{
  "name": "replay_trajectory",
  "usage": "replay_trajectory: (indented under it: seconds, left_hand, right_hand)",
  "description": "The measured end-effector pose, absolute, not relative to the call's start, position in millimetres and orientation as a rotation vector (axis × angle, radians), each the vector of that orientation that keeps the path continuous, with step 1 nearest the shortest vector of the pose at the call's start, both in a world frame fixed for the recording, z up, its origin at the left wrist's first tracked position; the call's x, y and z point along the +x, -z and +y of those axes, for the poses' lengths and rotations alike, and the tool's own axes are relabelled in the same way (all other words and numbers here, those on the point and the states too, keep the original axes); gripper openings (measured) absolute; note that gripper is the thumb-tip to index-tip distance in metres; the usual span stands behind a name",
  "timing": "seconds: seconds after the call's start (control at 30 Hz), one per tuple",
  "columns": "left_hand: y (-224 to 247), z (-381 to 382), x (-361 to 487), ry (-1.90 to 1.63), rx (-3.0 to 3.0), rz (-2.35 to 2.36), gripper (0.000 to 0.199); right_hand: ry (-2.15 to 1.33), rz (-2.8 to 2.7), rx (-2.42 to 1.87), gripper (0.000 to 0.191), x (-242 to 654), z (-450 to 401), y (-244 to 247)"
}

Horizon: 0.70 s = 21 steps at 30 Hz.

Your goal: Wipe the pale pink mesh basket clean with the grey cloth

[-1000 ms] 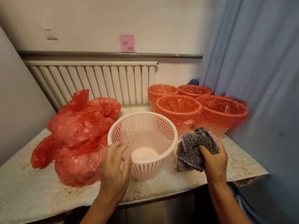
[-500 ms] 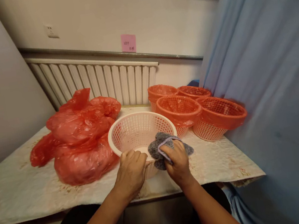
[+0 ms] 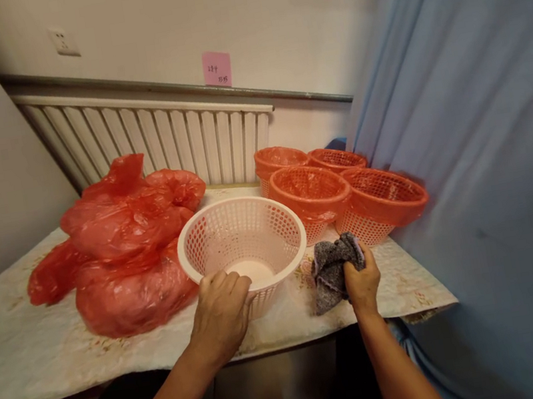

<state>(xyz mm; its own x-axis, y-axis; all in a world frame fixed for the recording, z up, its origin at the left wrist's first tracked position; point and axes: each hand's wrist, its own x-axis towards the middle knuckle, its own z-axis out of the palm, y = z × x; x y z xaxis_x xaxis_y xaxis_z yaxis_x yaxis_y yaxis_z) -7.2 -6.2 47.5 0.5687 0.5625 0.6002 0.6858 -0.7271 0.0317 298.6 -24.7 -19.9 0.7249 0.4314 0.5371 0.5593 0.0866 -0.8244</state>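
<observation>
- Head view, centre: a round white plastic basket (image 3: 239, 227) stands upright on the worktop (image 3: 12, 354), its flared wall pierced with small holes, its rim smooth and its base solid.
- Lower centre: the person's left hand (image 3: 224, 314) grips the basket's near rim, fingers curled over the edge.
- Right of centre: the right hand (image 3: 363, 282) clutches a crumpled, fuzzy grey cloth (image 3: 331, 273) with a lilac edge, just beside the basket and apart from it.
- Left: glossy, wrinkled red plastic bags (image 3: 123, 225) bulge in a rounded heap.
- Right of centre, farther back: four round perforated baskets (image 3: 372, 226) sit clustered, thin red film folded over their rims.
- Upper left to centre: a ribbed white metal radiator (image 3: 145, 134) runs along the wall.
- Right edge: a blue fabric curtain (image 3: 477, 125) hangs in soft vertical folds.
</observation>
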Motion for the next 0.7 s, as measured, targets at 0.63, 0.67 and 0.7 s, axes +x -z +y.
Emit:
replay_trajectory:
  seconds: [0.63,0.67,0.7]
  left_hand:
    - [-55,-19,-22,1.074,-2.757,-1.052,0.021]
    - [-55,-19,-27,1.162,-2.753,-1.022,0.025]
    - [-55,-19,-34,1.251,-2.730,-1.004,0.029]
  right_hand:
    - [-0.250,-1.547,-2.257,0.064,316,8,155]
    - [-0.210,-1.560,-2.253,0.064,317,7,161]
    - [-0.188,-1.569,-2.245,0.064,318,7,164]
